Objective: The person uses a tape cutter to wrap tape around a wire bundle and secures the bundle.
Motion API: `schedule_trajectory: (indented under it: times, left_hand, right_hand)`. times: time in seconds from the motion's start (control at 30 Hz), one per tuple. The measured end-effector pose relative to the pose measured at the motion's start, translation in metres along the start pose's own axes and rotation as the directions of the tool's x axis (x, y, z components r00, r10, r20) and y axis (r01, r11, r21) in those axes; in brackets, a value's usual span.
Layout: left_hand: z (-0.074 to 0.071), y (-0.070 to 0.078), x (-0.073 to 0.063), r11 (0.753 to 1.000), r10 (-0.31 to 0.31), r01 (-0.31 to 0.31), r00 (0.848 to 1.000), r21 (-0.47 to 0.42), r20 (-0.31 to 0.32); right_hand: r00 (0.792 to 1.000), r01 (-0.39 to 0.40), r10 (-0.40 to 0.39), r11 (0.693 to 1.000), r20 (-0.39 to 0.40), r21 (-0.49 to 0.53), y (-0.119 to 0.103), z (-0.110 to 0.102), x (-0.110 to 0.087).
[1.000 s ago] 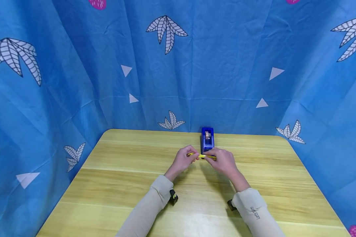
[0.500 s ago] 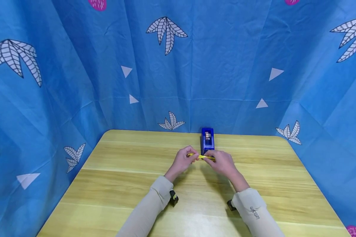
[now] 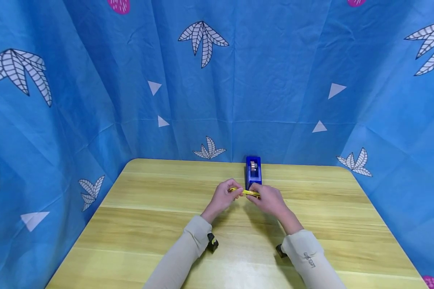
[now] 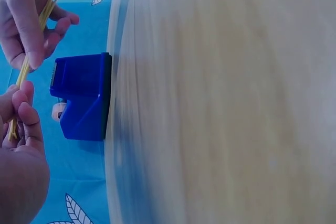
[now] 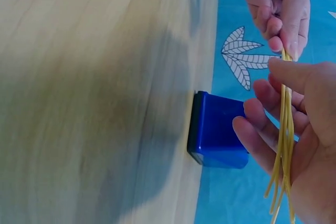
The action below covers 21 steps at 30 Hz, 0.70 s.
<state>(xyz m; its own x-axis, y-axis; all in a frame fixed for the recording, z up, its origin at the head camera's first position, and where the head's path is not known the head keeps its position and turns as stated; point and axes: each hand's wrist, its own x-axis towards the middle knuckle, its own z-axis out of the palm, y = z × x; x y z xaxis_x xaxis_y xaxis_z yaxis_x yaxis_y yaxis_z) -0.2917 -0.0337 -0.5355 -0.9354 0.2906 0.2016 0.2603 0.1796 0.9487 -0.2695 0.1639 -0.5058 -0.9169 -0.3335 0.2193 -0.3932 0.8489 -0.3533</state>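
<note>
A bundle of thin yellow strands [image 3: 250,193] stretches between both hands, held above the table in front of a blue tape dispenser [image 3: 253,170]. My left hand [image 3: 225,196] pinches one end between thumb and fingers; part of that end is covered by the fingers. The right hand [image 3: 271,199] pinches the bundle farther along with thumb and index finger. In the right wrist view, the strands' loose ends [image 5: 281,182] fan out slightly across the right palm, while the other fingers are partly spread. The dispenser carries a small tape roll [image 3: 253,165].
The wooden table [image 3: 148,233] reaches back to a blue curtain [image 3: 275,80] printed with leaves and triangles. Near the table's back edge stands the dispenser, just beyond the hands. A dark wrist device [image 3: 212,242] sits at the left cuff, another [image 3: 281,251] at the right.
The right hand has shifted slightly, and the strands now slope down a little more toward it. The left hand keeps its pinch nearly in place; the dispenser stays put.
</note>
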Motion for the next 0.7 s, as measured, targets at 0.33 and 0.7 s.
schedule_trajectory:
  times: [0.33,0.7]
  left_hand:
    - [0.0005,-0.002,0.0012,1.0,0.008,-0.008,1.0,-0.014,-0.001]
    - [-0.0008,-0.0041,0.0015,0.999,-0.013,0.012,1.0,-0.038,-0.01]
  right_hand:
    - [0.991,0.044,-0.05,0.998,-0.123,-0.048,0.0012,0.0075,0.0009]
    - [0.986,0.09,-0.099,0.993,-0.137,-0.07,-0.0012,0.0077,0.0023]
